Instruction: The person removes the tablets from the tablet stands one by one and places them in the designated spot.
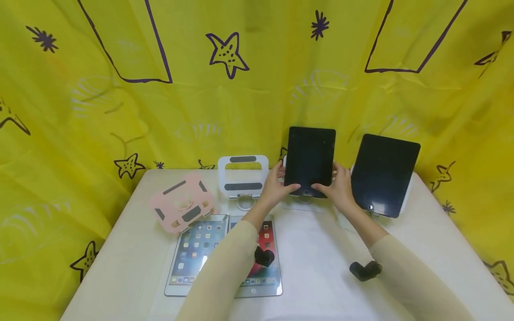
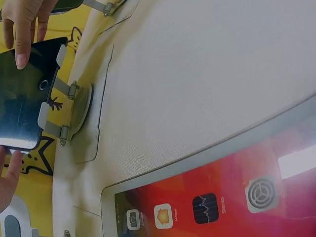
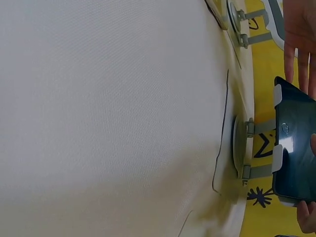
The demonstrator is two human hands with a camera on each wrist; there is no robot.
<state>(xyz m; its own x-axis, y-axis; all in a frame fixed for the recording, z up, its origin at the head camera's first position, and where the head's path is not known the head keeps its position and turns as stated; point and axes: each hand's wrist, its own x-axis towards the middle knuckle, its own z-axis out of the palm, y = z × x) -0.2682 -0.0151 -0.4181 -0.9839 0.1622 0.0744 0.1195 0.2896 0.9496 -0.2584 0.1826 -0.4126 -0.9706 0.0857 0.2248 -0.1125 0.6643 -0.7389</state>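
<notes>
A black-screened tablet [image 1: 309, 156] stands upright, leaning slightly back, on a stand [image 2: 81, 111] whose two lower hooks hold its bottom edge. My left hand [image 1: 275, 186] holds the tablet's lower left side, its thumb on the front and fingers toward the back. On the opposite side my right hand [image 1: 340, 187] grips the lower right edge, thumb pressed near the home button. The right wrist view shows the stand's round base [image 3: 239, 143] and hinged arms beneath the tablet. Most of the stand's back plate is hidden behind the tablet.
To the right, another black tablet [image 1: 385, 174] leans on a stand. A white stand [image 1: 242, 194] and a tilted pink stand [image 1: 170, 200] stand left. Two lit tablets, one white-framed [image 1: 201, 249] and one red-screened [image 1: 267, 267], lie flat on the table [image 1: 120, 263]. A yellow curtain [image 1: 257, 107] hangs behind.
</notes>
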